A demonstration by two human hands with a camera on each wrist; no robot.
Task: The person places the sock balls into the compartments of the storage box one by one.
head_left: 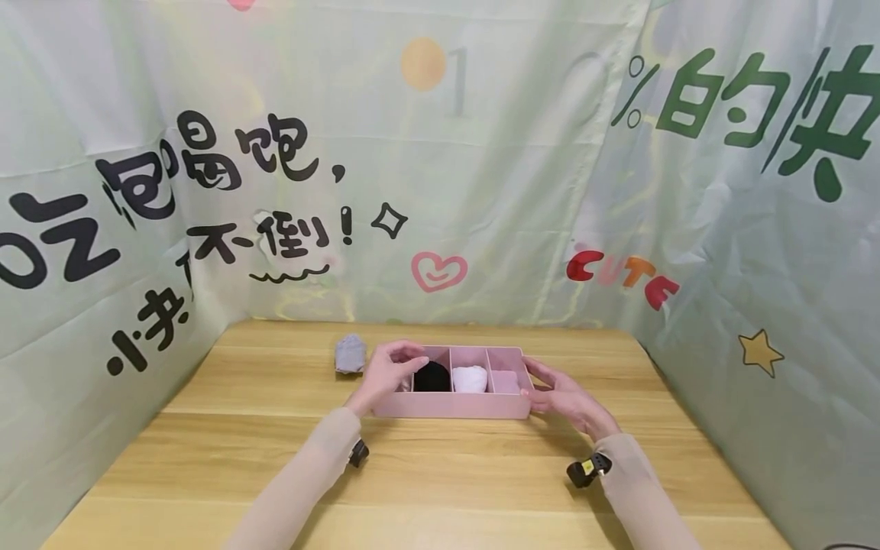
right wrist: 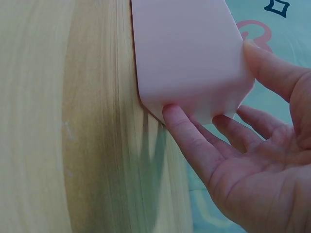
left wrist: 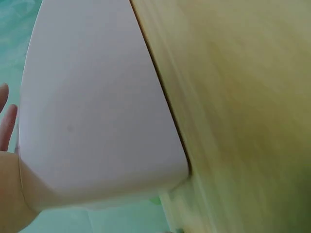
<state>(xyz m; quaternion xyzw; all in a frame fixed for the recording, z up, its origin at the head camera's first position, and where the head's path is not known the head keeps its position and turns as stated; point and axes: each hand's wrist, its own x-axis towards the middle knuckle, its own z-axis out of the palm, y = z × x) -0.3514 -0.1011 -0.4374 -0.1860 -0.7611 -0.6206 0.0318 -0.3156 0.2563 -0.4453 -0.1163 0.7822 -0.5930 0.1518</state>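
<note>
A pink divided storage box (head_left: 451, 406) sits on the table, its long side facing me. Inside, side by side, are a black rolled cloth bundle (head_left: 431, 377), a white one (head_left: 470, 380) and a pink one (head_left: 506, 382). My left hand (head_left: 389, 373) arches over the leftmost compartment, fingertips near the black bundle, covering most of that compartment. At the right end, my right hand (head_left: 565, 395) holds the box, thumb at the upper edge and fingers against the end wall (right wrist: 194, 109). Behind my left hand lies a grey rolled bundle (head_left: 351, 354), outside the box.
The wooden table (head_left: 440, 477) spreads around the box. Printed fabric curtains (head_left: 495, 191) enclose it at the back and both sides. A small black device is strapped at each wrist, by the beige sleeves.
</note>
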